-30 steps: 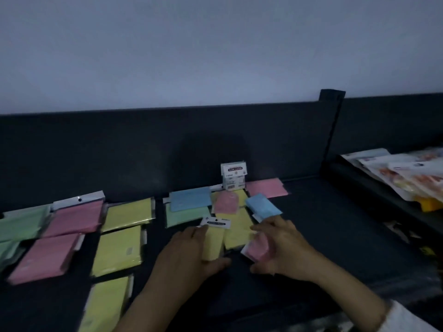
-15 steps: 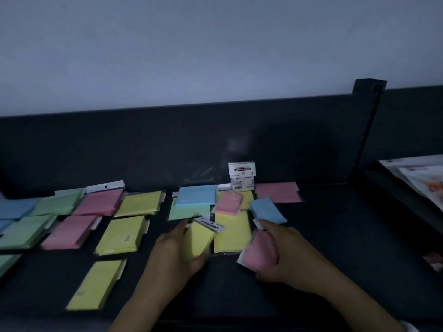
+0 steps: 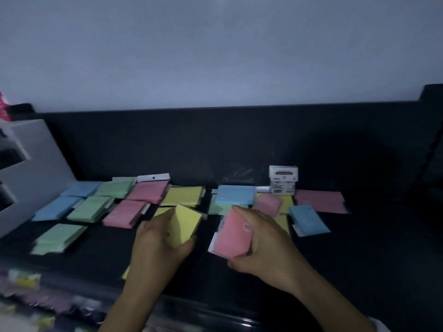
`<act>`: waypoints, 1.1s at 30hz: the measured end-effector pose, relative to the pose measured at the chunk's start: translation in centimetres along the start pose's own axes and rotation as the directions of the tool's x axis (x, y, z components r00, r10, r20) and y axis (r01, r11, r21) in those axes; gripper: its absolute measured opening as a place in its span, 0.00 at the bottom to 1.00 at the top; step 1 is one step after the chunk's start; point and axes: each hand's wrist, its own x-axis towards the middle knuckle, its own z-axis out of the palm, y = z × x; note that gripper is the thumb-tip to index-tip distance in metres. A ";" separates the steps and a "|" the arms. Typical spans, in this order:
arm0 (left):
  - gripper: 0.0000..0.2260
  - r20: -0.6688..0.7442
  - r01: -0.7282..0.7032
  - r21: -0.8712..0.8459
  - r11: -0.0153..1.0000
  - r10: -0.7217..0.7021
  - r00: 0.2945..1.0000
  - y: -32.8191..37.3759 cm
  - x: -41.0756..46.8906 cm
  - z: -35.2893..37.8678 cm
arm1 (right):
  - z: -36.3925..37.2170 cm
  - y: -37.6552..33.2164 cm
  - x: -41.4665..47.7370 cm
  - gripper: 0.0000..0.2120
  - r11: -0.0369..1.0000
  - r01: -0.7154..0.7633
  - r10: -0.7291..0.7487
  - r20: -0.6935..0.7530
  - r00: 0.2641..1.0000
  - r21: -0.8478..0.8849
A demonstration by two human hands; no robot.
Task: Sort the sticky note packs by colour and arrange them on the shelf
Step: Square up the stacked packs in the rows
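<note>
**Spotter:** What have you got in hand?

**Me:** I've got a yellow pack (image 3: 183, 226) clamped in my left hand (image 3: 158, 245), thumb under its near edge, fingers over the far side, tilted up off the shelf (image 3: 359, 255). My right hand (image 3: 261, 245) is wrapped tight around a pink pack (image 3: 233, 236), also lifted, its white header card poking out at the lower left.

**Spotter:** And the sorted lot?

**Me:** Left of my hands, lying flat on the dark shelf in rough columns. Two blue packs (image 3: 60, 207) furthest left, just beside the grey stepped stand (image 3: 28, 168). Then green packs (image 3: 92, 208), with one more green pack (image 3: 58, 238) nearer me, blurred. Then two pink packs (image 3: 125, 213), one behind the other. Then a yellow stack (image 3: 184, 198) right behind my left hand.

**Spotter:** The unsorted heap?

**Me:** Behind my right hand, overlapping. A light blue pack (image 3: 235, 197) lies on top of a green one. A small pink pack (image 3: 267, 203) sits on yellow ones. Another blue pack (image 3: 308, 220) lies angled to the right, near my knuckles. A wide pink pack (image 3: 321, 201) lies further back right.

**Spotter:** That white thing?

**Me:** A small white labelled box (image 3: 282, 179), upright against the shelf's back panel. Print's too small to read. The lower front edge is a blur of packaged goods; I can't tell what.
</note>
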 end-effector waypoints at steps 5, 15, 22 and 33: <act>0.29 -0.022 0.039 0.041 0.998 -0.038 0.999 -3.9 -0.6 -2.4 | 2.8 -2.2 1.2 0.47 0.999 0.029 -0.029 0.034 0.999 -0.014; 0.31 -0.064 0.082 0.017 0.997 -0.081 0.995 -14.7 0.8 -6.8 | 10.9 -8.7 5.1 0.45 0.998 0.037 -0.034 0.054 0.998 -0.053; 0.24 -0.038 -0.031 -0.126 0.992 0.026 0.999 -22.4 3.8 -10.4 | 18.4 -14.3 8.9 0.45 0.995 -0.065 0.070 0.058 0.996 -0.081; 0.26 -0.037 -0.070 -0.206 0.976 0.064 0.997 -30.0 7.5 -12.2 | 23.5 -18.0 11.4 0.33 0.955 -0.140 0.205 0.240 0.949 -0.262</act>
